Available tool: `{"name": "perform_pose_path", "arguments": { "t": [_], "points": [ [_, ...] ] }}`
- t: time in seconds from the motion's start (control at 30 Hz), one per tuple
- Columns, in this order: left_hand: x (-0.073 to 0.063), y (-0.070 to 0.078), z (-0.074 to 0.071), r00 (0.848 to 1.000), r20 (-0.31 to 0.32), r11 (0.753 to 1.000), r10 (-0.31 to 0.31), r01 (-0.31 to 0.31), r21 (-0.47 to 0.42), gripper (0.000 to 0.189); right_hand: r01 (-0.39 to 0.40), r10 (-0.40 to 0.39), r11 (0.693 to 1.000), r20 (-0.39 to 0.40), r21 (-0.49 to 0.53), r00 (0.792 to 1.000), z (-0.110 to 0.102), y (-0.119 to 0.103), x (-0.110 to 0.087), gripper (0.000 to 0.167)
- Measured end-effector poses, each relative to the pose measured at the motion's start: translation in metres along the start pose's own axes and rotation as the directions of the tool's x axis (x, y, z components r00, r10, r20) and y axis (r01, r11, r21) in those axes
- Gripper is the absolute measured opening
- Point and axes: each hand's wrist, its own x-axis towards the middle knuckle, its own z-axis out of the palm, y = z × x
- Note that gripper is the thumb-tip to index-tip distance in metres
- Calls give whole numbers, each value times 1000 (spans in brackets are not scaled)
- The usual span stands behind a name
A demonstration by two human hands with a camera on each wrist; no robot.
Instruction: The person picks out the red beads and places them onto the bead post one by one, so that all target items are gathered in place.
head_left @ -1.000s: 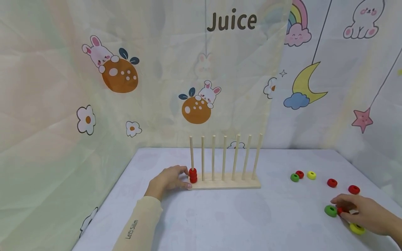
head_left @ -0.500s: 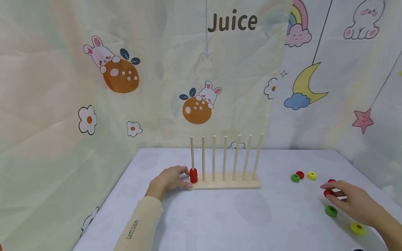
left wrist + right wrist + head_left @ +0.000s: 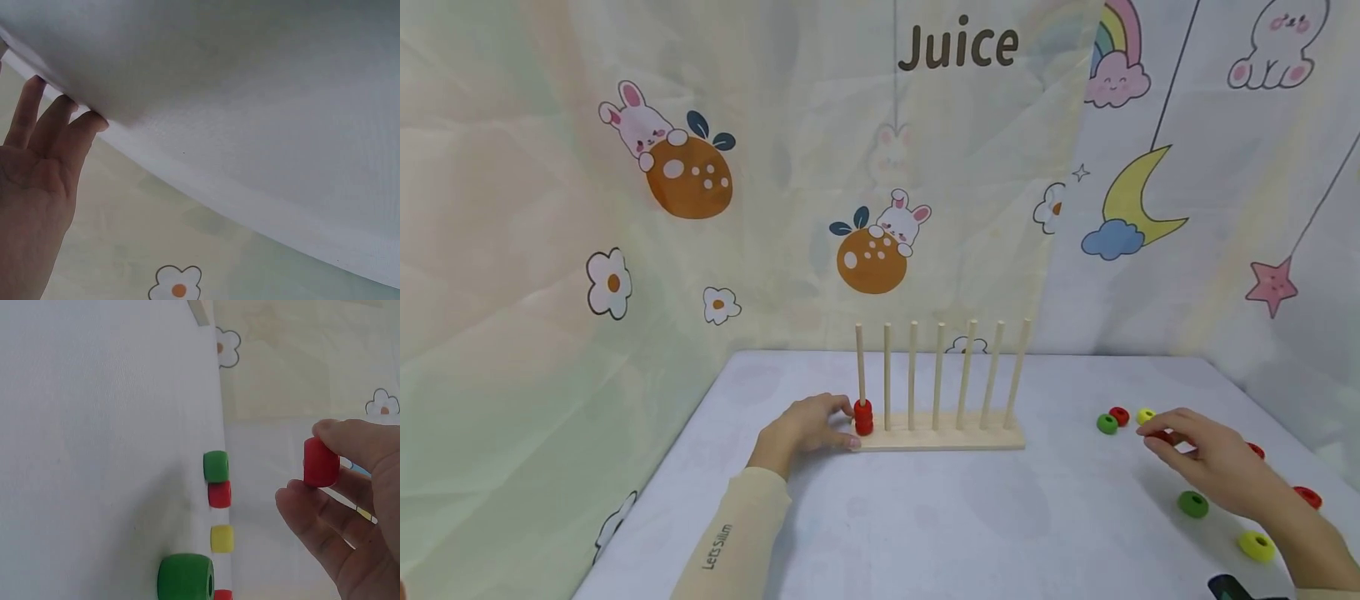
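Observation:
A wooden peg rack (image 3: 943, 440) with several upright pegs stands near the table's middle. Red beads (image 3: 863, 418) are stacked low on its leftmost peg; the other pegs are bare. My left hand (image 3: 805, 427) holds the left end of the rack's base, thumb at the front corner and fingers behind. In the left wrist view the rack is out of sight. Over the right side of the table, my right hand (image 3: 1217, 462) pinches a red bead (image 3: 321, 464) between thumb and fingers, raised off the table. The head view shows little of that bead.
Loose beads lie on the right: a green bead (image 3: 1107, 424), a red bead (image 3: 1119, 416) and a yellow bead (image 3: 1145, 416) at the back; a green bead (image 3: 1192, 504), a yellow bead (image 3: 1257, 546) and red beads (image 3: 1307, 497) nearer. Printed cloth (image 3: 775, 250) hangs behind.
My right hand has picked the red bead up from beside the green one and carried it up, leftward and away from me. The left hand keeps its place at the rack.

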Motion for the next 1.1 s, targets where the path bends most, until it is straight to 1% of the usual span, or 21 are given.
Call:
{"name": "perform_pose_path", "arguments": {
  "t": [0.07,0.2,0.33,0.43,0.53,0.67,0.83,0.93,1.1],
  "points": [
    [1,0,0,1000,2,1000,1,-1,-1,47,-14,14,1000,13,16,1000,2,-5,3,26],
    [2,0,2,1000,5,1000,-5,5,-13,48,-21,19,999,48,40,999,7,-15,10,37],
    [3,1,2,1000,8,1000,-20,20,-21,49,24,-27,998,42,64,999,12,-23,18,45],
    [3,1,3,999,10,999,-33,33,-18,50,57,-59,996,15,75,998,15,-28,22,49],
    [4,0,3,999,11,999,-43,44,-15,51,84,-84,993,-3,84,996,17,-34,26,51],
    [4,-1,3,999,11,999,-36,36,-11,51,117,-115,989,-19,94,993,19,-42,31,49],
    [3,-1,3,999,5,999,-36,37,-12,52,106,-106,991,-6,85,994,21,-50,36,48],
    [2,0,3,999,7,999,-44,44,-20,51,108,-107,991,-11,79,994,23,-55,38,48],
    [1,2,1,999,10,999,-45,46,-18,52,125,-123,984,-25,127,992,26,-66,43,49]
  ]
}}
